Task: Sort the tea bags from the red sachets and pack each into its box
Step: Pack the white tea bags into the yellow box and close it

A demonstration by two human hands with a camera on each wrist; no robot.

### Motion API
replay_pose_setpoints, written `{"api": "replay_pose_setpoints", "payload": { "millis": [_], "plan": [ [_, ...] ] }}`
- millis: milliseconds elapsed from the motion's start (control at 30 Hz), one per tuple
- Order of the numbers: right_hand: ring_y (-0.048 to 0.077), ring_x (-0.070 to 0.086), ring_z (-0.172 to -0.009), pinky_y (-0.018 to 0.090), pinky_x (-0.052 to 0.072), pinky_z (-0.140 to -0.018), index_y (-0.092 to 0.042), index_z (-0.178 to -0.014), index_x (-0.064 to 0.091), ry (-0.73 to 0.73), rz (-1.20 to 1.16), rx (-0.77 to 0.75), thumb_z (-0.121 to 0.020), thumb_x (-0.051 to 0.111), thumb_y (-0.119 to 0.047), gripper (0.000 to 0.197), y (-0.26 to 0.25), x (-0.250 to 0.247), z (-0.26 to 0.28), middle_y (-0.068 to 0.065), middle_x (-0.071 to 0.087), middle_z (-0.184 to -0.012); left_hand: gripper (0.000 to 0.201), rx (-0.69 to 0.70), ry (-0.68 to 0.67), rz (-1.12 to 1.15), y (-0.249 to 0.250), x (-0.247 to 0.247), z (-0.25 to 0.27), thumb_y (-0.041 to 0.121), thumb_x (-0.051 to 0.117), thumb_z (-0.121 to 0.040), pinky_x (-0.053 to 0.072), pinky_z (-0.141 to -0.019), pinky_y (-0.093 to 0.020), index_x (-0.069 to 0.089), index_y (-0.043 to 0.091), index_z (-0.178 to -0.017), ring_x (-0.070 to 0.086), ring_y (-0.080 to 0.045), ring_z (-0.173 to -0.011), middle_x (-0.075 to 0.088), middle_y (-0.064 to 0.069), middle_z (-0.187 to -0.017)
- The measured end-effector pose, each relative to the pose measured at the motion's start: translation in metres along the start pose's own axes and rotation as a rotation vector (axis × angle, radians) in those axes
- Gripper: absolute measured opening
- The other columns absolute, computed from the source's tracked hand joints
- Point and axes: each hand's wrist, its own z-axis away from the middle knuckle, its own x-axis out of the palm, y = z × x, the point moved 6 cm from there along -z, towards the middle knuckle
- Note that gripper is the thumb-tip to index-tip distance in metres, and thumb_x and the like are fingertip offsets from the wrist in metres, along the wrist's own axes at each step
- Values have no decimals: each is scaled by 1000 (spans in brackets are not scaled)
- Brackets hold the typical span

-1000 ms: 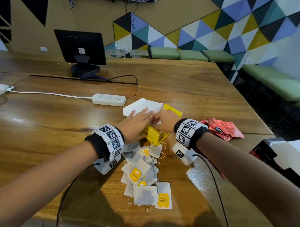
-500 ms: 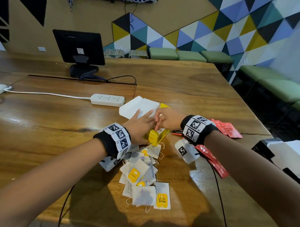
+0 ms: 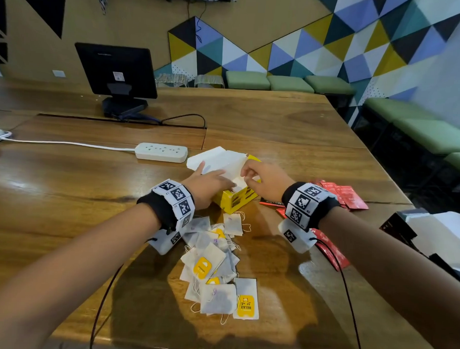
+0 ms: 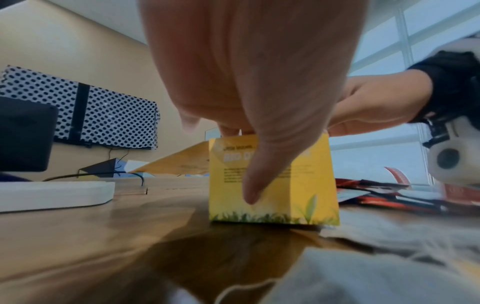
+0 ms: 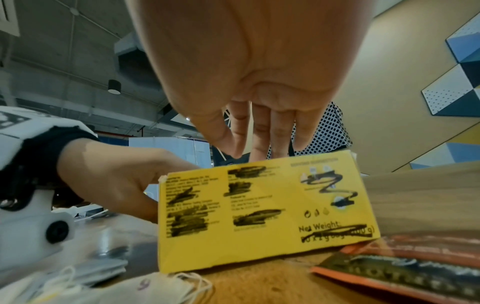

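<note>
Left hand (image 3: 210,184) gripping yellow box (image 3: 238,200), right hand (image 3: 267,181) pinching its flap (image 3: 219,160), wooden table (image 3: 66,194), geometric wall (image 3: 332,47).

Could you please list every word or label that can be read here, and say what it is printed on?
"RELAX": yellow tag of the nearest tea bag.
"Net Weight:": side of the yellow box; figures beside it are scribbled over.
Other box print, red sachets and monitor sticker: too small or blurred.
</note>
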Motion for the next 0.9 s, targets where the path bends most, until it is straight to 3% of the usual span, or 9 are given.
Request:
{"api": "replay_pose_setpoints", "payload": {
  "millis": [133,200,300,400,500,567,633,733,900],
  "plan": [
    [18,58,-105,28,45,-88,-12,-107,58,47,-23,-21,-91,48,-9,20,2,-12,7,2,63,-111,83,-21,43,94,-4,-7,5,-17,42,-78,-8,-115,-48,20,26,-146,-1,-12,-146,23,4,-154],
    [16,56,-104,22,41,-84,-10,-107,59,78,-45,-27,-90,48,-6,21,5,-17,12,3,62,-110,84,-10,126,121,-7,-12,9,-18,42,-77,-4,-116,-48,22,27,-145,1,-13,-146,24,5,-153],
    [13,56,-89,23,41,-74,-12,-104,60,102,-62,-42,-88,49,-5,21,2,-20,25,-2,61,-96,64,14,318,144,-20,-21,24,-7,49,-77,25,-113,-44,42,27,-131,29,-20,-135,42,2,-137],
    [12,55,-76,28,45,-74,-17,-99,64,-72,43,-89,-85,47,-5,24,-8,-3,38,-2,62,-90,29,-25,405,188,-33,-23,44,9,57,-77,44,-89,-35,55,24,-102,47,-19,-104,50,1,-109],
    [17,55,-104,33,44,-92,-20,-108,65,-307,173,-170,-83,42,2,41,-23,25,47,0,60,-113,16,-42,183,195,-34,-6,54,20,59,-82,41,-76,-25,57,21,-97,52,-16,-92,52,2,-99],
    [18,48,-121,34,38,-103,-23,-123,58,-400,211,-212,-85,43,4,48,-33,38,49,1,54,-130,25,-52,-1,169,-31,11,56,28,58,-86,38,-73,-22,57,18,-109,49,-13,-89,53,0,-104],
    [18,39,-133,33,32,-110,-24,-136,46,-463,236,-237,-87,46,6,57,-42,47,50,1,44,-143,36,-50,-94,164,-29,25,55,36,56,-89,35,-73,-20,53,18,-120,45,-10,-89,52,0,-108],
    [20,35,-137,35,33,-111,-26,-142,35,-511,304,-244,-85,49,8,68,-46,54,48,0,38,-149,46,-56,-122,174,-26,36,50,40,57,-88,37,-76,-21,48,18,-127,45,-11,-94,51,-1,-113],
    [21,48,-122,34,43,-100,-25,-133,48,-491,369,-259,-85,56,0,55,-40,60,42,3,51,-132,32,-79,-78,242,-24,36,44,32,67,-82,33,-58,-17,55,15,-106,45,-12,-79,45,9,-80]
  ]
}}
